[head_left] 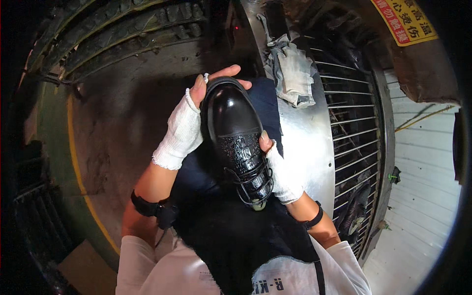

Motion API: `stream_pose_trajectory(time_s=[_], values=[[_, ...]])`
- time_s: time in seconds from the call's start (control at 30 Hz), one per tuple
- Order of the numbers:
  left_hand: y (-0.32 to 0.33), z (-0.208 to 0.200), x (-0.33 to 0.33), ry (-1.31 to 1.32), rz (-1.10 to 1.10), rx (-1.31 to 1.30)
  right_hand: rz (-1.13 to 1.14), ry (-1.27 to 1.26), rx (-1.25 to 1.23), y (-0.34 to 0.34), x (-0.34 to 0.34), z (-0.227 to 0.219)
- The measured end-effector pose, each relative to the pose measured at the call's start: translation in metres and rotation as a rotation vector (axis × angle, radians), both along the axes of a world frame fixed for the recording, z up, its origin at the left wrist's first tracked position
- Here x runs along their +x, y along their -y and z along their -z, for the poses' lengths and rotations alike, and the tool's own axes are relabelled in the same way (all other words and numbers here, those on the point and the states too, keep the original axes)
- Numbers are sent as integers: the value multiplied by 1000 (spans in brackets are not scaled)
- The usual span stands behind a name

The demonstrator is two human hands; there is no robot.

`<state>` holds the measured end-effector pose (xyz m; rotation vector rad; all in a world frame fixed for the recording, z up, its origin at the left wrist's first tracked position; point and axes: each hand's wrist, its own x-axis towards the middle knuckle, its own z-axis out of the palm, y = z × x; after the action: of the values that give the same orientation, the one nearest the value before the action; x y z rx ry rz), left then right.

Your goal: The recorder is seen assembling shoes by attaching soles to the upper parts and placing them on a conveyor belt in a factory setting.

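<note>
Black shoe (235,115), one in all between the hands, is held raised over the dark apron (221,241), left of the metal tabletop (305,157), its rounded toe pointing away from the person. The left hand (189,120) cups the toe, fingers reaching past its front; the right hand (281,174) grips the side by the laces, thumb against the upper, other fingers hidden. Each hand wears one white fingerless glove; two black bands circle the forearms. Along the tabletop's far part lies one pale cloth bundle (293,73); bare metal shows between it and the right hand. Beyond the right edge runs a barred rack (351,106). Floor (115,113) stretches from the left forearm to the shelves (130,34). One yellow-and-red label (405,22) bears printed characters; dark lettering marks the pale shirt (295,273).
</note>
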<state>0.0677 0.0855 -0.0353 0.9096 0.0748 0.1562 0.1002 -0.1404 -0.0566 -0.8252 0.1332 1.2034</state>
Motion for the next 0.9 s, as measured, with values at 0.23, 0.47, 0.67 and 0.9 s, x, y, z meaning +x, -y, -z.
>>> stream_pose_trajectory(time_s=[0.23,0.47,0.67,0.9], values=[[17,-12,-8,-81,-25,173,17,62,-70,3,-3,-10],[17,-45,-37,-27,13,429,-65,163,-115,12,-7,-17],[31,-54,-49,-100,-58,447,-67,157,0,16,0,-12],[26,-51,-72,82,-359,325,-237,714,-105,44,13,-27]])
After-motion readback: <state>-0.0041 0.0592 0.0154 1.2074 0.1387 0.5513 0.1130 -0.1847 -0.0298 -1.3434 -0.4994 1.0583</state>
